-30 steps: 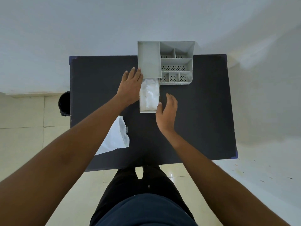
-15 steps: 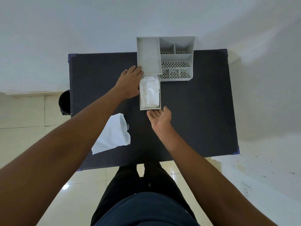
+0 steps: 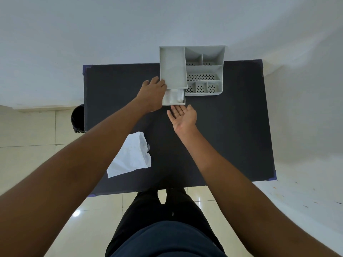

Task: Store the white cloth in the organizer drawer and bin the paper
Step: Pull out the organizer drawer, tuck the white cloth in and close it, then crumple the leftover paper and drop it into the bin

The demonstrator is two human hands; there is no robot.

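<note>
White cloth (image 3: 174,95) inside half-shut grey plastic organizer drawer (image 3: 173,102). Left hand (image 3: 153,95) flat beside drawer, holding nothing. Right hand (image 3: 182,116) open, palm up, at drawer front. Push crooked: cloth could jam drawer. Crumpled white paper (image 3: 130,156) near drawer, unbinned.

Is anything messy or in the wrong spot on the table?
Yes. The crumpled white paper lies loose at the table's near-left edge, not in the black bin beside the table. The drawer, with the white cloth inside, sticks out partway.

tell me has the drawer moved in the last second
Yes. The drawer has slid back into the organizer, so less of it and the white cloth sticks out.
</note>
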